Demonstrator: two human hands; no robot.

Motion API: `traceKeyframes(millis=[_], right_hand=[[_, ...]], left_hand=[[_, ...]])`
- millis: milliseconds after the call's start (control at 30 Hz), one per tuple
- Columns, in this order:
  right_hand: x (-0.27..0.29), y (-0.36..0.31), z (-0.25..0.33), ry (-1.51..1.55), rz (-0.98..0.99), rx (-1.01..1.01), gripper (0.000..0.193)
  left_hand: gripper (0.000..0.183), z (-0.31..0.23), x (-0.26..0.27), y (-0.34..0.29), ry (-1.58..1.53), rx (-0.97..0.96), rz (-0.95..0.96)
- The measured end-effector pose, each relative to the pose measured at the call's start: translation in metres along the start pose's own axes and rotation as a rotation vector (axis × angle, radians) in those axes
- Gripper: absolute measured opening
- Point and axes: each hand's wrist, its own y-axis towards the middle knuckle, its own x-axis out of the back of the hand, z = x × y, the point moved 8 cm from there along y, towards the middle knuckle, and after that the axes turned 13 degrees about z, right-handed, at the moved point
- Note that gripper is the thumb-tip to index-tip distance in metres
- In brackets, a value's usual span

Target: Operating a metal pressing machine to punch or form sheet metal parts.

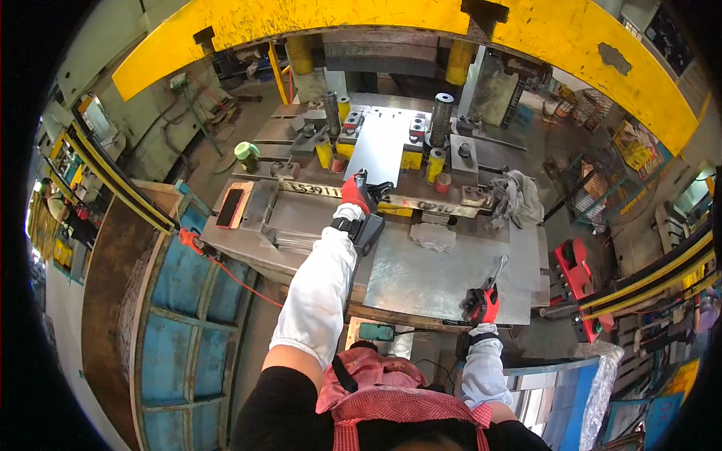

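Note:
A bright, narrow metal sheet (380, 143) lies lengthwise in the die of a press. At its near end my left hand (362, 194), in a red and black glove, is closed on the edge; part of the grip is hidden by the glove. My right hand (481, 304), gloved the same way, is closed around a wrench (499, 269) that points away from me. It rests low over the right side of a wide steel plate (421, 263). A pile of thin metal sheets (304, 218) sits to the left of my left forearm.
A yellow press frame (331, 16) arches overhead. Coil-spring posts (442, 120) and yellow cylinders (435, 165) flank the die. Grey rags (519, 199) hang at right. A phone (231, 207) and green-lidded bottle (247, 155) stand left; a blue bin (177, 338) is nearer.

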Motion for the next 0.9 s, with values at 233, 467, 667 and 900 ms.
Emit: traceKeyframes(millis=[233,467,667,900], right_hand=[[0.022,-0.005,0.011,-0.136,-0.044,-0.076,0.02],[0.024,0.006,-0.007,-0.068,0.025,0.013,0.018],[0.049,0.003,-0.013,-0.068,-0.045,-0.053,0.018],[0.005,0.005,-0.008,-0.158,0.018,-0.018,0.017]], left_hand=[[0.03,0.023,-0.074,-0.021,-0.363,0.319,-0.039],[0.035,0.009,-0.055,-0.017,-0.285,0.175,0.019],[0.015,-0.029,-0.097,-0.022,1.637,-0.142,0.133],[0.02,-0.011,0.006,0.01,1.327,-0.225,0.19]])
